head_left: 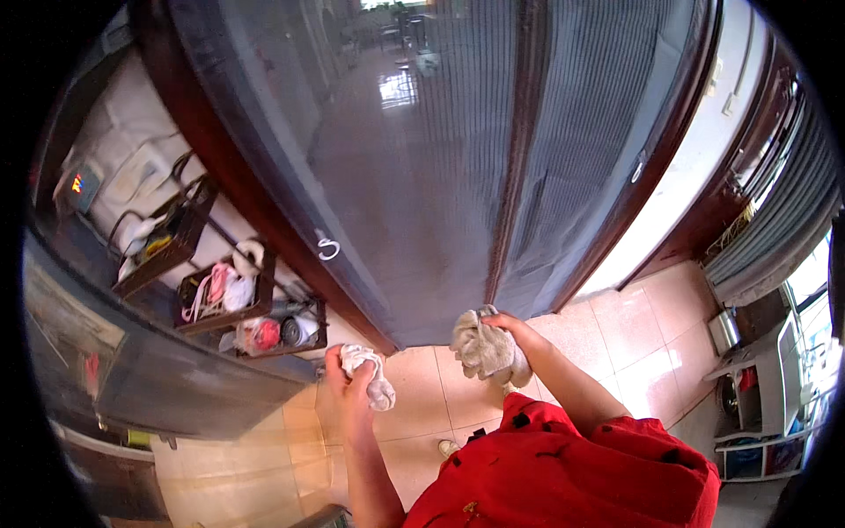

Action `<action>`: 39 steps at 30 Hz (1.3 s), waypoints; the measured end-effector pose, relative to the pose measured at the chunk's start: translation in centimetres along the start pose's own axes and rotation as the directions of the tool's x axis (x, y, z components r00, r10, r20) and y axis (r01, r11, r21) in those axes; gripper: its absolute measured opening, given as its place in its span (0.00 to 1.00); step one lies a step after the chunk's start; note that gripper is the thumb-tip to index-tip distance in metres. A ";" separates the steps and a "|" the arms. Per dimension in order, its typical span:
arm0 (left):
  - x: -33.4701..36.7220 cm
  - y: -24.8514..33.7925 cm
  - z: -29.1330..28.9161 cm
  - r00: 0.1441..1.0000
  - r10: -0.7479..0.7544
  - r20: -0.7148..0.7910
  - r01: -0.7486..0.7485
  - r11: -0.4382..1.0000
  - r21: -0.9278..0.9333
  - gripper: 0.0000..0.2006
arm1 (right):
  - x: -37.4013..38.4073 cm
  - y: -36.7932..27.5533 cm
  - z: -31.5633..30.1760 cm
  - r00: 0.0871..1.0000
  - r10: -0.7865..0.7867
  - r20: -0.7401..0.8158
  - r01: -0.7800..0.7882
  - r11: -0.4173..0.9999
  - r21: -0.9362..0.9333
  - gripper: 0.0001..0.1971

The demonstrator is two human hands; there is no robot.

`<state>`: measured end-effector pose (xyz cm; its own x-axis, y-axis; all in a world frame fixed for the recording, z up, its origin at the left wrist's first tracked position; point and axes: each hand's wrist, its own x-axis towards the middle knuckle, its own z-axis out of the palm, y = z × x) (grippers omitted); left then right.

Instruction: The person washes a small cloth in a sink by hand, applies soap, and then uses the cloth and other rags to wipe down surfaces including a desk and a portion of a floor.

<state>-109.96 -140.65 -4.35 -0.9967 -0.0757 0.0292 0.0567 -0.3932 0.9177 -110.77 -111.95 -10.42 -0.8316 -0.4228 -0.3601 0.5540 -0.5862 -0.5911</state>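
Observation:
My left hand [346,383] is closed around a small crumpled white cloth [377,384], part of which hangs out past the fingers. In my right hand [518,331] is a larger bunched grey-beige cloth [484,348], gripped near its top edge. Both hands are held out in front of me, apart from each other, above the tiled floor. Ahead stands a tall sliding door [422,220] with glossy grey panels and a dark wood frame; neither hand appears to touch it.
At the left, a dark tiered rack [224,304] holds bags and small goods beside a grey cabinet [176,370]. A white shelf unit [766,387] and a grey curtain [779,220] stand at the right. White hooks [328,249] are on the door. Pale tiles [414,387] cover the floor.

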 end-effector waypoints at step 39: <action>46.7 -4.7 19.2 0.547 0.792 -0.271 -0.519 0.575 0.633 0.21 | 24.1 -38.8 -15.6 0.236 -0.761 -0.605 0.699 0.565 -0.438 0.26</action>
<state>-157.87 -124.68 0.29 -0.4842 -0.6014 0.6355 0.5133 0.3929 0.7630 -152.91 -88.59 -7.42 -0.6412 0.7640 -0.0717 -0.2850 -0.3239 -0.9021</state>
